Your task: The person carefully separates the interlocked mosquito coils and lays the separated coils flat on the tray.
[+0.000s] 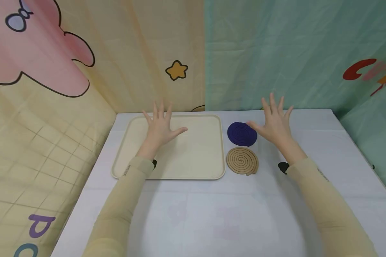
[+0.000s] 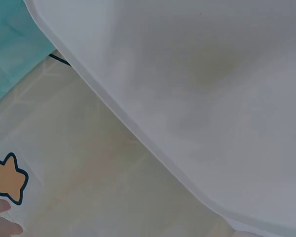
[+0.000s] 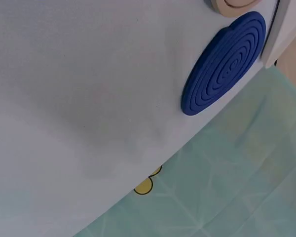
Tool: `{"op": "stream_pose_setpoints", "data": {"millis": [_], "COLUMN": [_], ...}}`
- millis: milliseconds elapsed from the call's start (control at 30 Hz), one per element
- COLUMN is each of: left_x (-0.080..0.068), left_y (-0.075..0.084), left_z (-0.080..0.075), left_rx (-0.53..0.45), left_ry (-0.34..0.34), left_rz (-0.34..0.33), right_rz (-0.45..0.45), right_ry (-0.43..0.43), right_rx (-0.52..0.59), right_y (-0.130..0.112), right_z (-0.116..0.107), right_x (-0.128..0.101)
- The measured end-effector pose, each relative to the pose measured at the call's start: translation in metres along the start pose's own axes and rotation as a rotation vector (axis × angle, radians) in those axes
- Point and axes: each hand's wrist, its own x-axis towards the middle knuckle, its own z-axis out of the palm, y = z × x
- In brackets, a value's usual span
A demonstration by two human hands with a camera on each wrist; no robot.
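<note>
1. Left hand (image 1: pixel 159 130) spread flat, fingers straight, over the tray (image 1: pixel 196 167); holds nothing.
2. Right hand (image 1: pixel 275 123) also spread, empty, thumb at the blue mat (image 1: pixel 241 135).
3. Blue mat lies on the table (image 1: pixel 193 214) just right of the tray, tan mat (image 1: pixel 242 161) just in front.
4. Mats look thin, light, ribbed, probably flexible; pinch at an edge.
5. Tray holds nothing.

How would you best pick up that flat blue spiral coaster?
The blue spiral coaster lies flat on the table, so nothing sticks up to grab. I would probably pinch its thin rim on the right, open side, nearest the right hand; the tan coaster and tray crowd the other sides.
</note>
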Motion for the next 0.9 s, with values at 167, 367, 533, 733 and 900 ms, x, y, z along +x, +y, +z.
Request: {"op": "stream_pose_setpoints", "data": {"millis": [167, 367, 533, 733, 900], "left_x": [-0.008, -0.019, -0.028, -0.035, -0.036], "left_y": [0.008, 0.017, 0.025, 0.031, 0.04], "left_z": [0.005, 0.012, 0.017, 0.025, 0.032], "left_rx": [0.002, -0.001, -0.016, -0.034, -0.093], "left_ry": [-0.039, -0.054, -0.07, -0.094, -0.136], "left_rz": [0.059, 0.139, 0.194, 0.278, 0.345], "right_rz": [-0.069, -0.149, -0.171, -0.212, -0.195], "right_ry": [-0.018, -0.007, -0.031, -0.102, -0.197], "right_rx": [-0.015, 0.016, 0.029, 0.052, 0.095], "right_y": [-0.003, -0.007, -0.007, -0.004, -0.004], "right_z": [0.006, 0.017, 0.026, 0.032, 0.035], "right_x": [-0.015, -0.034, -0.047, -0.06, -0.066]}}
